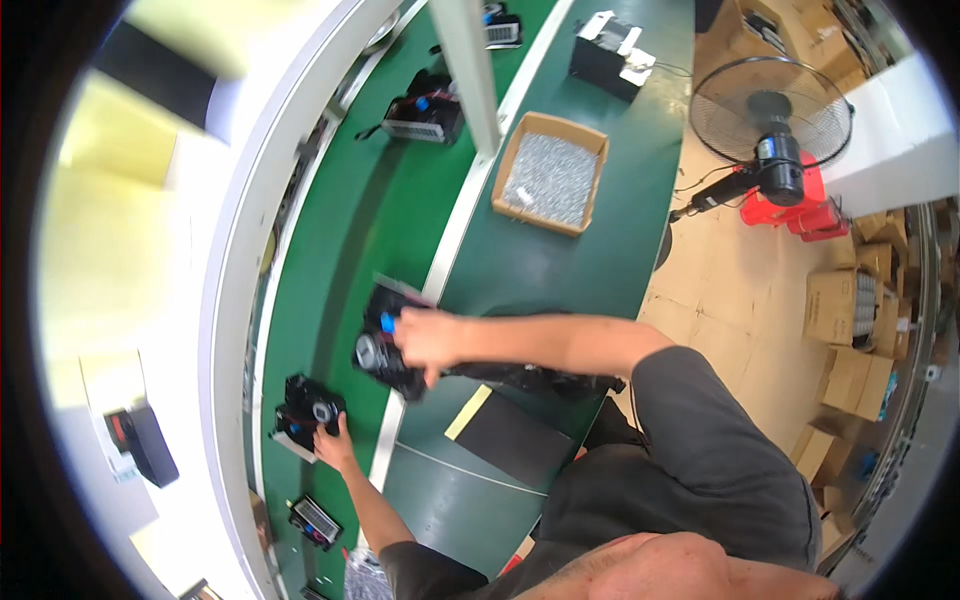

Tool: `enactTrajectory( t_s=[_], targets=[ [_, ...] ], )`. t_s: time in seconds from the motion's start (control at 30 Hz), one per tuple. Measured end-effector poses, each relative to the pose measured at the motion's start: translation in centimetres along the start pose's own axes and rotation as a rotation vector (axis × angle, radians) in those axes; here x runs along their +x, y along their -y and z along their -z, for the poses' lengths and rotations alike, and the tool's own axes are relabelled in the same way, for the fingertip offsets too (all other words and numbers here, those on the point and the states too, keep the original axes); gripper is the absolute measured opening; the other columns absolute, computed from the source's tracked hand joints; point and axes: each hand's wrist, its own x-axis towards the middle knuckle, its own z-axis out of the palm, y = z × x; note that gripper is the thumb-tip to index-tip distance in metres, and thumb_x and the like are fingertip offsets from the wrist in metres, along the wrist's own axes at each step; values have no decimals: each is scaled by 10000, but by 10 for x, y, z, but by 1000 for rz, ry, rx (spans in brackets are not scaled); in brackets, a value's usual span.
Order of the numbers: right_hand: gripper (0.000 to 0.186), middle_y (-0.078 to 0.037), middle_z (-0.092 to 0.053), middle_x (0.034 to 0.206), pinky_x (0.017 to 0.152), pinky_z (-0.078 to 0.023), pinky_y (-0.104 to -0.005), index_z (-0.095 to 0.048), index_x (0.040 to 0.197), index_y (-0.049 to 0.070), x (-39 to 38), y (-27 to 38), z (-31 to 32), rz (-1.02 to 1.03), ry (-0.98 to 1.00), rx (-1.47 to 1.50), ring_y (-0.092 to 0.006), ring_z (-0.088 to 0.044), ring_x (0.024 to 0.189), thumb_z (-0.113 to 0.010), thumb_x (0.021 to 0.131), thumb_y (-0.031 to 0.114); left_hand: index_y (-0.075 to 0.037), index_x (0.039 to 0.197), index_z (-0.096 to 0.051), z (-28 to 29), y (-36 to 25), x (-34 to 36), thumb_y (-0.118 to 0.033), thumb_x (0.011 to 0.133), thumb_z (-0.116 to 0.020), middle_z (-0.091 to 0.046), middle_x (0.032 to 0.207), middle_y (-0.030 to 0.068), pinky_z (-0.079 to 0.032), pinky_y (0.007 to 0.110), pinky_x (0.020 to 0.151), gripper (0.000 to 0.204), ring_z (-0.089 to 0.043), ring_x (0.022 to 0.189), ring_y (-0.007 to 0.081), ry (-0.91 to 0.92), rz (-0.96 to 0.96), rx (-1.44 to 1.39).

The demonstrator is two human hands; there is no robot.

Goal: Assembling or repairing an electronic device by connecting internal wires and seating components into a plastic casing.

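Observation:
My right hand [428, 338] grips a black housing [376, 352] with a blue part and a round lens-like piece, held over the green conveyor [390, 215] and slightly blurred. Lower left on the conveyor is a similar black housing [300, 405]; my left hand [334, 440] has its fingers on the near side of it. A dark bundle [530, 365], partly hidden by my right arm, lies on the bench beside a dark flat sheet with a pale yellow strip [510, 435].
More black units [420, 115] sit farther along the conveyor, another [315, 520] nearer. A white post [465, 70] rises beside a cardboard box of silvery pieces [550, 175] and a black-and-white unit [610, 55]. At right stand a fan [778, 160] and stacked cartons [840, 305].

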Motion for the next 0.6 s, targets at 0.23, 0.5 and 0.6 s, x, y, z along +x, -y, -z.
enactTrajectory(
  t_s=[0.23,0.5,0.6],
  targets=[
    [573,-49,-737,1035,927,-417,-417,-821,873,168,-76,162,-12,298,-73,224,-245,-640,1114,-861,630,685,-109,1539,-524,52,-35,-66,-593,1034,-597,-458,1560,262,-389,607,1140,703,-483,1403,475,-92,-90,-241],
    [544,-50,-749,1072,995,-427,-414,-832,855,184,-62,266,-78,663,-38,249,-253,-630,1157,-885,553,634,19,1459,-548,83,14,-262,-337,1103,-513,-423,1558,283,-317,578,1212,505,-415,1449,472,-2,-392,-549],
    [432,-76,-737,1110,1025,-429,-410,-827,823,150,-40,275,-114,873,138,240,-274,-608,1187,-866,600,518,1,1460,-556,62,59,-341,-482,1035,-577,-440,1548,278,-327,596,1192,644,-423,1437,473,-38,-431,-596]
  ],
)
